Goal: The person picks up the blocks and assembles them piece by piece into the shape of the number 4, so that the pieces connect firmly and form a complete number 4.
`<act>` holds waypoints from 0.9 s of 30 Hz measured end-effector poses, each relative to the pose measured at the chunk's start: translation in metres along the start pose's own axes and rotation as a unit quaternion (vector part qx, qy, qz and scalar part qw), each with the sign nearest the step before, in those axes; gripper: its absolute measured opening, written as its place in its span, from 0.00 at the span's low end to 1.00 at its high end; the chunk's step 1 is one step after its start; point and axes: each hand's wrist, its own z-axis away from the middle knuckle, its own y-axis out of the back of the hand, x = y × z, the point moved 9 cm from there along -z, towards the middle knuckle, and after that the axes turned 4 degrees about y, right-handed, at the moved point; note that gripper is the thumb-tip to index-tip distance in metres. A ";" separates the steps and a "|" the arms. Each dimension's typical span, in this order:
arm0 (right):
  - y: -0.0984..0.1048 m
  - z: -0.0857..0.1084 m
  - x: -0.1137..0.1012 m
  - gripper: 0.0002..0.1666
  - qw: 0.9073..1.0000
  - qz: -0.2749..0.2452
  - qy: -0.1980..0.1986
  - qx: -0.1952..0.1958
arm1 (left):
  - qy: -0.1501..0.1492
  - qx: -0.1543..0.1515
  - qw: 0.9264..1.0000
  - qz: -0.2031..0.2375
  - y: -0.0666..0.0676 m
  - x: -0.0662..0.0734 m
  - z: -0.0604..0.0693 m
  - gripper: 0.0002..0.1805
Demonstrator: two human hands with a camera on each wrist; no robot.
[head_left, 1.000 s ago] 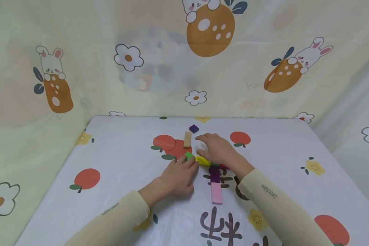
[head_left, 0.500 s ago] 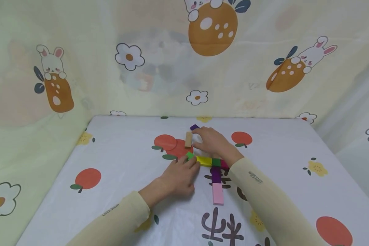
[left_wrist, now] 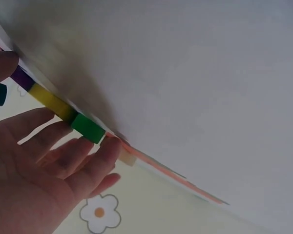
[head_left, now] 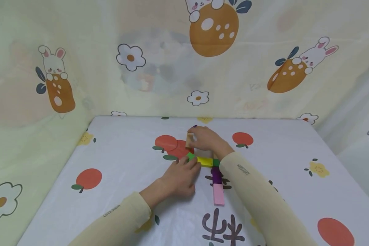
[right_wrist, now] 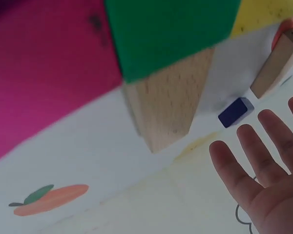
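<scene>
My left hand [head_left: 181, 177] rests its fingertips on the light green block [head_left: 191, 156] at the row's left end. In the left wrist view its fingers lie loosely extended against that green block [left_wrist: 89, 127] and near the yellow block [left_wrist: 52, 102]. Farther back, my right hand [head_left: 207, 140] reaches over a plain wooden block [head_left: 188, 140], with thumb and forefinger around its ends. The right wrist view shows straight fingers [right_wrist: 276, 136] apart from the wooden block [right_wrist: 281, 61]; the thumb is out of frame. Just beyond lies a small purple block [right_wrist: 234, 112], mostly covered in the head view.
The row continues with a yellow block [head_left: 204, 161] and a dark green block [head_left: 216, 162]. A purple block [head_left: 216, 175] and a pink block [head_left: 218, 194] run toward me. A magenta block [right_wrist: 49, 73] and another wooden block [right_wrist: 173, 107] adjoin the dark green one.
My right hand has moved left from above the row to the loose wooden block, and its sleeve now covers the magenta block. My left hand stays on the light green block.
</scene>
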 end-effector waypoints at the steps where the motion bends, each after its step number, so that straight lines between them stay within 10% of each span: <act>1: -0.001 -0.001 0.000 0.36 1.000 -0.002 0.000 -0.002 | 0.000 0.000 1.000 0.001 0.000 0.000 0.000 0.38; 27: -0.010 -0.011 0.000 0.36 0.999 0.040 0.004 -0.003 | -0.004 0.000 1.000 -0.007 -0.005 -0.002 -0.002 0.39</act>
